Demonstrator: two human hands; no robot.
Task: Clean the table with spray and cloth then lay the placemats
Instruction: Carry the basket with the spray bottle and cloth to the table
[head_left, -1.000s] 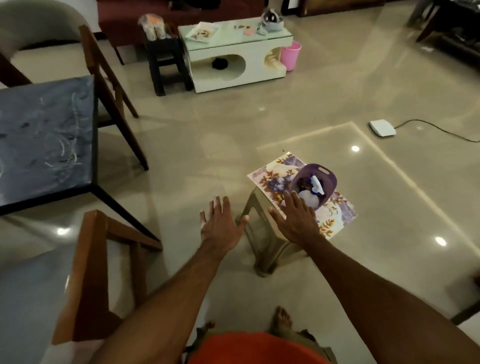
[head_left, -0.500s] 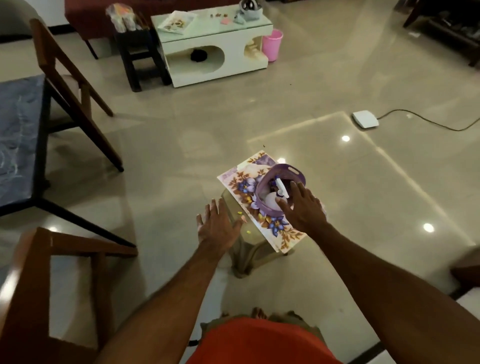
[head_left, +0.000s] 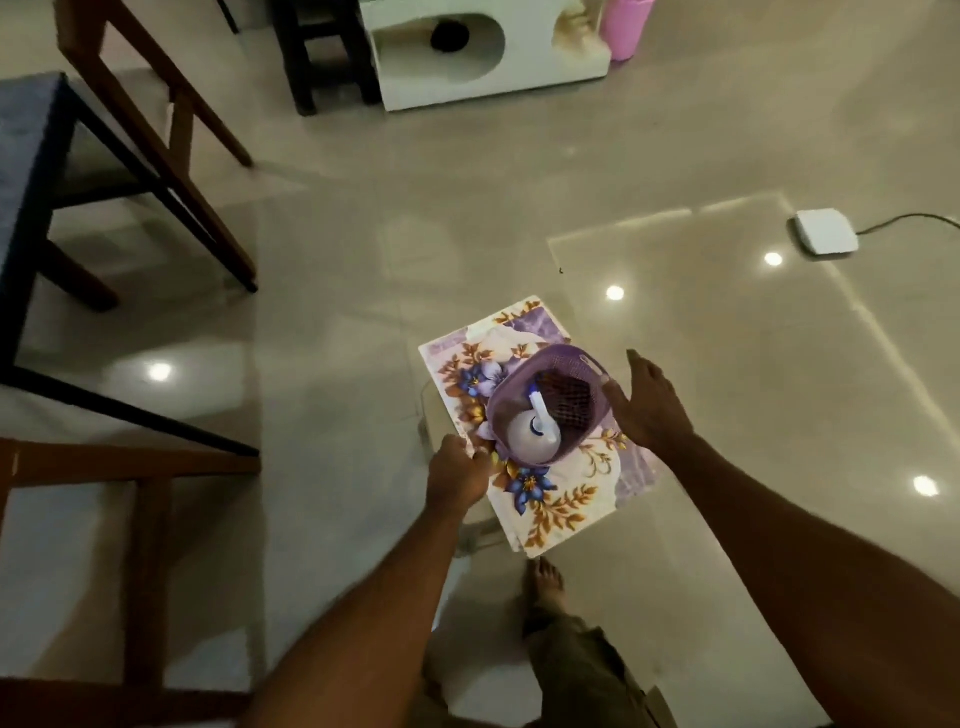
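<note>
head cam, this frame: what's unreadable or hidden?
- Stool: head view, almost wholly covered by the floral placemats.
- Number of placemats: stack edges too small to count.
- Dark item in the purple basket: too dim to identify; could be the cloth.
- Spray bottle: label not visible.
- Left hand: fingertips hidden at the placemat edge.
- Dark table: cut off by the left edge.
- Right hand: contact with the basket unclear.

Left hand (head_left: 460, 475) now grips the placemats' (head_left: 550, 499) edge — right hand (head_left: 644, 405) off the basket (head_left: 540, 402).
</note>
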